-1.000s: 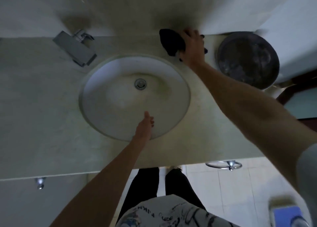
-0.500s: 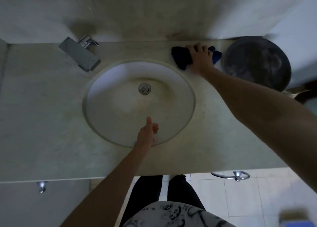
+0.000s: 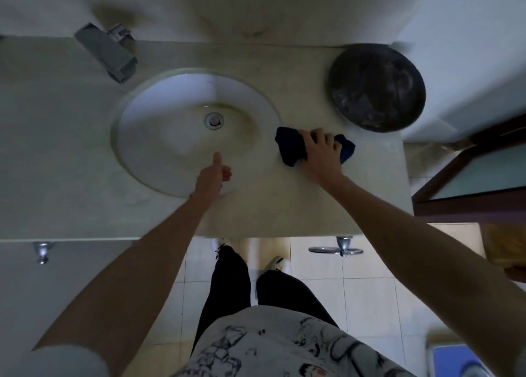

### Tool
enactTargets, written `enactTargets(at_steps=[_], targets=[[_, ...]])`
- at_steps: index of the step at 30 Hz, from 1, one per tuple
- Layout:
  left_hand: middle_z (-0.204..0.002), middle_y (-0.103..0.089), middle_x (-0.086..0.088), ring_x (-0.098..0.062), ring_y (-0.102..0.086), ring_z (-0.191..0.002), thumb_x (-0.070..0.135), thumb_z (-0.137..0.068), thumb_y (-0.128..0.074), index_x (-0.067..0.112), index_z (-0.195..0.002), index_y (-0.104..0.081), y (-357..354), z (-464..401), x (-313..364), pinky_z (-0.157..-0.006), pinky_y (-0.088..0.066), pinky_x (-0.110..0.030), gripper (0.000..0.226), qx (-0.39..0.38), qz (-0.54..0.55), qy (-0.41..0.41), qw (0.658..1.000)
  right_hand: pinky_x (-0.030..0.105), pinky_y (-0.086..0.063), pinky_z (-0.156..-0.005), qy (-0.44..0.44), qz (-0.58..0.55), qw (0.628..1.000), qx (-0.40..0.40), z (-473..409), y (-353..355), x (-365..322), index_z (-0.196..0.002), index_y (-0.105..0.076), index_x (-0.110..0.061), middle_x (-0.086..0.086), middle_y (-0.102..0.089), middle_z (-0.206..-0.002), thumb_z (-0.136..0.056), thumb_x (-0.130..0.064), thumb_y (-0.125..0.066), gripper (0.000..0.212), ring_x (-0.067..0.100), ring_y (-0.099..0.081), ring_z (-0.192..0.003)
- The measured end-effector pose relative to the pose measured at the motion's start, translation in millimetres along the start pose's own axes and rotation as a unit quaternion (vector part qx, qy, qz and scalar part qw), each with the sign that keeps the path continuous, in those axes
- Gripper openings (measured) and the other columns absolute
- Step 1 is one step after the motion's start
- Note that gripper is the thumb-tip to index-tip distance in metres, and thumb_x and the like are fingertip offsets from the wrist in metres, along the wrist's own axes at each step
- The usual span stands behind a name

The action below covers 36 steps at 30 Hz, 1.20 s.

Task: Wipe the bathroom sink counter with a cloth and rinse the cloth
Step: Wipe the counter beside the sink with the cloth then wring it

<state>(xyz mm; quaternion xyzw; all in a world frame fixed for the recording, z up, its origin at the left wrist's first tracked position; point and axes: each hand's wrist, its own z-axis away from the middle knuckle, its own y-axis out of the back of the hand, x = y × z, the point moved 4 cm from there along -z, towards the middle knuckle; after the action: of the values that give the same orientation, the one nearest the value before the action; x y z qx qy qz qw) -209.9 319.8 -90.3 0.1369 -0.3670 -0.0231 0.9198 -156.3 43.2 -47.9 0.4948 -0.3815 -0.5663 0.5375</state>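
A dark blue cloth [image 3: 290, 146] lies bunched on the pale stone counter [image 3: 284, 206], just right of the white oval sink [image 3: 159, 126]. My right hand [image 3: 321, 151] grips the cloth from above with curled fingers and presses it on the counter. My left hand [image 3: 213, 174] hovers at the sink's near rim, fingers loosely curled, thumb pointing up, holding nothing. A chrome drain [image 3: 214, 120] sits in the middle of the basin.
A square chrome faucet [image 3: 109, 52] stands at the back left of the sink. A dark round dish [image 3: 375, 87] sits on the counter's back right corner. A wooden door frame [image 3: 466, 186] is at the right, a towel ring [image 3: 338, 250] below the counter edge.
My right hand has dragged the cloth from the back of the counter near the wall toward me, along the right side of the sink. My left hand has stayed at the sink rim.
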Motion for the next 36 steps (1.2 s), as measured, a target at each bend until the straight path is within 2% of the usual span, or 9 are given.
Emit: enactTargets(at_steps=[5,9,17,23,25,27,30,33,36], targets=[[-0.1,-0.076,-0.008,-0.024,-0.071,-0.101,0.064,-0.102,-0.025,0.018,-0.085,-0.073,2,10,3,-0.103,-0.048,-0.046,0.068,-0.015,-0.011,-0.026,0.999,0.054,-0.034,-0.095,-0.055,0.0,0.998,-0.01,60,-15,-9,-0.15,-0.035,-0.023,0.017,-0.04,-0.142,-0.094,-0.035,-0.054,0.061,0.043,-0.041,-0.121],[-0.102,-0.076,-0.01,-0.025,-0.071,-0.102,0.063,-0.103,-0.022,0.016,-0.089,-0.073,4,15,6,-0.104,-0.048,-0.046,0.07,-0.019,-0.001,-0.033,0.999,0.053,-0.041,-0.085,-0.154,-0.062,0.986,0.014,103,-21,-30,-0.142,-0.04,-0.022,0.013,-0.046,-0.127,-0.088,-0.044,-0.058,0.06,0.039,-0.049,-0.105],[-0.111,-0.071,-0.006,-0.021,-0.065,-0.109,0.062,-0.104,-0.022,0.011,-0.11,-0.068,19,14,5,-0.107,-0.045,-0.042,0.069,-0.017,0.104,-0.019,0.994,0.044,-0.046,-0.074,-0.244,-0.16,0.954,0.07,127,-57,-159,-0.129,-0.048,-0.018,0.01,-0.052,-0.114,-0.085,-0.04,-0.064,0.052,0.034,-0.056,-0.091],[-0.101,-0.07,-0.007,-0.023,-0.066,-0.09,0.07,-0.098,-0.034,0.012,-0.111,-0.07,80,-6,2,-0.082,-0.054,-0.035,0.069,0.047,0.192,0.022,0.98,0.045,-0.048,-0.082,-0.218,-0.256,0.942,0.002,81,-54,-273,-0.126,-0.048,-0.017,0.009,-0.053,-0.118,-0.087,-0.034,-0.062,0.044,0.031,-0.056,-0.097],[-0.104,-0.073,-0.007,-0.023,-0.068,-0.094,0.073,-0.094,-0.037,0.012,-0.116,-0.069,102,-12,7,-0.079,-0.053,-0.035,0.072,-0.001,0.246,0.041,0.968,0.044,-0.051,-0.077,-0.188,-0.37,0.91,-0.023,63,-51,-285,-0.118,-0.052,-0.014,0.009,-0.056,-0.113,-0.089,-0.03,-0.057,0.034,0.029,-0.06,-0.093],[-0.12,-0.071,-0.009,-0.025,-0.068,-0.108,0.074,-0.093,-0.04,0.012,-0.129,-0.064,116,-10,15,-0.083,-0.054,-0.037,0.076,-0.045,0.271,0.051,0.96,0.04,-0.053,-0.07,-0.157,-0.526,0.835,-0.039,48,-42,-285,-0.104,-0.059,-0.017,0.009,-0.065,-0.102,-0.086,-0.028,-0.056,0.021,0.024,-0.065,-0.084],[-0.12,-0.072,-0.009,-0.029,-0.069,-0.11,0.074,-0.089,-0.05,0.014,-0.128,-0.066,118,7,34,-0.089,-0.056,-0.042,0.073,-0.117,0.266,0.054,0.955,0.049,-0.058,-0.084,-0.147,-0.642,0.749,-0.071,35,-18,-271,-0.105,-0.063,-0.032,0.004,-0.073,-0.102,-0.085,-0.022,-0.064,0.022,0.025,-0.07,-0.093],[-0.129,-0.069,-0.007,-0.025,-0.065,-0.12,0.067,-0.091,-0.052,0.017,-0.136,-0.061,109,21,60,-0.104,-0.051,-0.043,0.068,-0.209,0.243,-0.02,0.947,0.047,-0.059,-0.087,-0.137,-0.677,0.719,-0.081,23,9,-255,-0.108,-0.065,-0.037,0.003,-0.074,-0.106,-0.089,-0.009,-0.065,0.034,0.024,-0.072,-0.097],[-0.126,-0.071,-0.004,-0.022,-0.066,-0.117,0.052,-0.086,-0.068,0.017,-0.135,-0.058,107,25,84,-0.095,-0.055,-0.035,0.061,-0.234,0.193,-0.111,0.946,0.039,-0.06,-0.081,-0.106,-0.685,0.715,-0.086,12,31,-243,-0.108,-0.065,-0.033,0.002,-0.075,-0.1,-0.093,-0.01,-0.064,0.028,0.024,-0.072,-0.093]])
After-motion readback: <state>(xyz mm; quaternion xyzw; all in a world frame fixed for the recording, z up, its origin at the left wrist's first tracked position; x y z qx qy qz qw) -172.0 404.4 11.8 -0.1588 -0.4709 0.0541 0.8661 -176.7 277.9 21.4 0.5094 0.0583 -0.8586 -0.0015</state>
